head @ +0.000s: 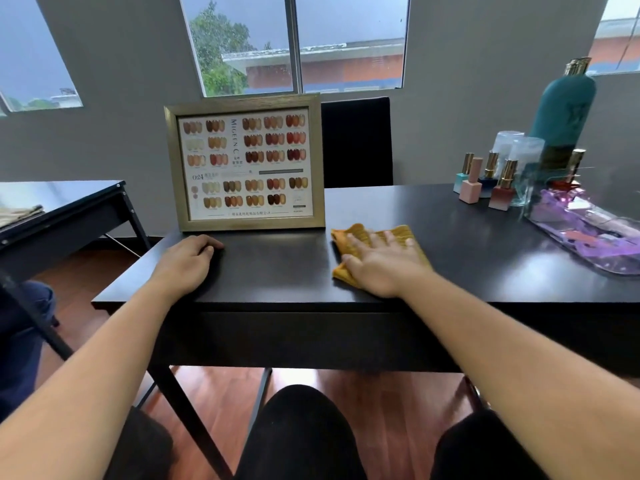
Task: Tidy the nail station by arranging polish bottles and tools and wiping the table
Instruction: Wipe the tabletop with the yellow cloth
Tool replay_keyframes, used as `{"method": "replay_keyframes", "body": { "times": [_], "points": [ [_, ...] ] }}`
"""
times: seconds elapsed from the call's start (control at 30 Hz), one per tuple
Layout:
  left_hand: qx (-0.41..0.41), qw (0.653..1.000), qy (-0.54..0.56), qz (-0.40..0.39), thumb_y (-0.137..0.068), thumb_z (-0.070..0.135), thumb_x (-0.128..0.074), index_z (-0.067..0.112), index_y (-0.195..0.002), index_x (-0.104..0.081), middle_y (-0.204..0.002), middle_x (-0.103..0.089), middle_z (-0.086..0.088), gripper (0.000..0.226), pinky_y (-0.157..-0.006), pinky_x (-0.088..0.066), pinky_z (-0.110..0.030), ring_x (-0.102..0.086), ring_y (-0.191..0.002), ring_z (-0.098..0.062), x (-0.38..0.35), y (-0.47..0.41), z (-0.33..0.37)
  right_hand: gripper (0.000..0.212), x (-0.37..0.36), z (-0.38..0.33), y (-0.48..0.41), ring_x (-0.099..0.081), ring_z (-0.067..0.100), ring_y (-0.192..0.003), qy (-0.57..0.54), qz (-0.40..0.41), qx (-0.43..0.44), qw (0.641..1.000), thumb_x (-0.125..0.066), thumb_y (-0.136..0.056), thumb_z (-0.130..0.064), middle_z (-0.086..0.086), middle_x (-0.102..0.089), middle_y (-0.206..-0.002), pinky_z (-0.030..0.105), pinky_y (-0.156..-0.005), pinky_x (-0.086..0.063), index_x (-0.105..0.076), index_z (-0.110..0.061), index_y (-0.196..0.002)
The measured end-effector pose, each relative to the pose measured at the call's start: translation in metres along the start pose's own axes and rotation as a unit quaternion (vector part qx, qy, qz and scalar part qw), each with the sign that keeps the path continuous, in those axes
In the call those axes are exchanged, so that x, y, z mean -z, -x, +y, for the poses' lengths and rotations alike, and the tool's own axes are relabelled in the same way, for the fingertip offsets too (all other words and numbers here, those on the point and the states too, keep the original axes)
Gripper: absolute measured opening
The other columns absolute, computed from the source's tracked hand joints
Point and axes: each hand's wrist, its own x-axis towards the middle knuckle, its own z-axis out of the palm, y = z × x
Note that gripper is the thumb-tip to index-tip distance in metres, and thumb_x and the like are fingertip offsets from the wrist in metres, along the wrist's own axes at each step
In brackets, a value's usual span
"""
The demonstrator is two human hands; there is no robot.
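Worktop [277, 271]: dark, rigid, glossy; probably little friction under fabric.
Framed colour chart [246, 164]: upright, just beyond and left of right grip [384, 265]; likely light and easily tipped; blocks wiping behind.
Tall teal bottle [562, 109] and purple tray [588, 237]: far right of right grip; limit the sweep.
Orange cloth [398, 230]: soft, light, limp; pinned flat under right grip, fingers spread, palm down. Press through the palm, no pinching.
Left grip [187, 268]: loosely curled, empty, resting on worktop.
Polish bottles [471, 188]: small, apparently fragile; take by the body.
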Motion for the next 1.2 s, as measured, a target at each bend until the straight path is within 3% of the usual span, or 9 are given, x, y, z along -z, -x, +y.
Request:
{"method": "replay_keyframes", "body": {
  "times": [0.23, 0.37, 0.47, 0.63, 0.73, 0.8, 0.9, 0.97, 1.2],
  "points": [
    [-0.016, 1.0, -0.004, 0.003, -0.096, 0.015, -0.038, 0.019, -0.109, -0.063, -0.124, -0.059, -0.004, 0.029, -0.096, -0.033, -0.028, -0.049, -0.118, -0.022, -0.001, -0.002, -0.003, 0.057, -0.015, -0.094, -0.017, 0.006, 0.027, -0.146, -0.015, -0.032, 0.134, 0.99, -0.017, -0.094, -0.052, -0.001, 0.005, -0.16, 0.056, -0.114, 0.006, -0.005, -0.04, -0.149],
    [-0.006, 1.0, 0.011, 0.003, -0.096, 0.016, -0.037, 0.022, -0.108, -0.063, -0.12, -0.06, -0.002, 0.029, -0.09, -0.033, -0.027, -0.05, -0.115, -0.02, -0.001, -0.003, -0.006, 0.047, -0.004, -0.081, -0.01, -0.015, 0.016, -0.145, -0.113, -0.052, 0.241, 0.962, -0.032, -0.094, -0.029, -0.008, -0.02, -0.157, 0.04, -0.116, -0.007, -0.037, -0.046, -0.138],
    [0.001, 1.0, 0.026, 0.005, -0.096, 0.016, -0.037, 0.024, -0.105, -0.063, -0.116, -0.06, -0.001, 0.029, -0.087, -0.034, -0.027, -0.05, -0.111, -0.019, 0.0, -0.004, -0.008, 0.044, 0.007, -0.049, -0.002, -0.043, 0.013, -0.128, -0.233, -0.063, 0.229, 0.943, -0.038, -0.091, -0.009, -0.008, -0.044, -0.145, 0.024, -0.106, -0.029, -0.063, -0.038, -0.113],
    [-0.001, 0.999, 0.032, 0.007, -0.096, 0.017, -0.038, 0.026, -0.103, -0.064, -0.116, -0.061, 0.0, 0.028, -0.089, -0.035, -0.027, -0.051, -0.112, -0.019, 0.0, -0.004, -0.011, 0.044, 0.021, 0.044, 0.009, -0.058, 0.02, -0.089, -0.264, 0.015, 0.128, 0.956, -0.042, -0.088, 0.005, 0.002, -0.067, -0.105, 0.024, -0.077, -0.042, -0.067, -0.031, -0.085],
    [-0.005, 1.0, 0.022, 0.01, -0.096, 0.018, -0.038, 0.027, -0.103, -0.063, -0.118, -0.061, 0.0, 0.028, -0.09, -0.034, -0.028, -0.05, -0.114, -0.02, -0.001, -0.005, -0.012, 0.045, 0.027, 0.101, 0.014, -0.058, 0.029, -0.094, -0.268, 0.053, 0.064, 0.96, -0.042, -0.089, 0.004, 0.006, -0.064, -0.112, 0.028, -0.08, -0.039, -0.065, -0.035, -0.086],
    [-0.006, 1.0, 0.01, 0.01, -0.096, 0.019, -0.038, 0.027, -0.104, -0.063, -0.12, -0.061, 0.0, 0.027, -0.092, -0.035, -0.03, -0.05, -0.115, -0.022, -0.002, -0.006, -0.011, 0.041, 0.028, 0.119, 0.01, -0.052, 0.022, -0.11, -0.238, 0.061, 0.013, 0.969, -0.038, -0.092, -0.005, 0.004, -0.056, -0.129, 0.03, -0.092, -0.036, -0.062, -0.036, -0.105],
    [-0.003, 1.0, -0.007, 0.004, -0.096, 0.021, -0.037, 0.027, -0.106, -0.062, -0.123, -0.06, 0.0, 0.028, -0.097, -0.036, -0.034, -0.049, -0.118, -0.023, -0.003, -0.007, -0.009, 0.043, 0.022, 0.102, -0.002, -0.028, 0.021, -0.139, -0.111, 0.045, -0.056, 0.991, -0.032, -0.097, -0.026, 0.002, -0.032, -0.153, 0.038, -0.113, -0.019, -0.04, -0.031, -0.139],
    [-0.002, 1.0, -0.009, 0.003, -0.096, 0.021, -0.037, 0.027, -0.107, -0.062, -0.124, -0.06, 0.0, 0.028, -0.099, -0.037, -0.036, -0.049, -0.119, -0.024, -0.003, -0.007, -0.007, 0.049, 0.014, 0.067, -0.006, -0.019, 0.023, -0.144, -0.044, 0.051, -0.072, 0.995, -0.027, -0.097, -0.036, 0.003, -0.021, -0.157, 0.044, -0.115, -0.012, -0.029, -0.026, -0.145],
    [-0.006, 1.0, -0.001, 0.001, -0.096, 0.019, -0.037, 0.025, -0.107, -0.062, -0.123, -0.06, -0.002, 0.028, -0.097, -0.036, -0.034, -0.049, -0.117, -0.024, -0.003, -0.008, -0.009, 0.051, -0.008, -0.068, -0.007, -0.006, 0.019, -0.147, -0.05, 0.005, 0.127, 0.991, -0.026, -0.097, -0.037, -0.005, -0.008, -0.16, 0.049, -0.118, -0.004, -0.02, -0.035, -0.148]
  ]
}}
